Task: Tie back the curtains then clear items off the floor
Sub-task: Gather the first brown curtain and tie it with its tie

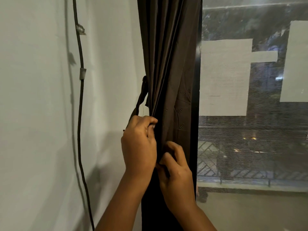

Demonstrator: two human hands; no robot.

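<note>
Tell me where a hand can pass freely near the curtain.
Free: the bare wall between the cable and the curtain, above the hands. Crowded: the curtain's left edge, where the strap, left hand and right hand meet.

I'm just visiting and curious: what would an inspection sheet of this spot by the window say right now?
Surface: pale wall; no floor in view.
Job's things: dark curtain gathered against the window's edge; tieback strap hangs from the wall beside it, not yet round the curtain.
Clutter: nothing seen.
Hands: left hand grips the strap's lower end at the curtain's edge; right hand has curled fingers on the curtain folds.
Cables: black cable runs down the wall, taped in places.
Surroundings: meshed window with pale paper patches, dark outside.
</note>
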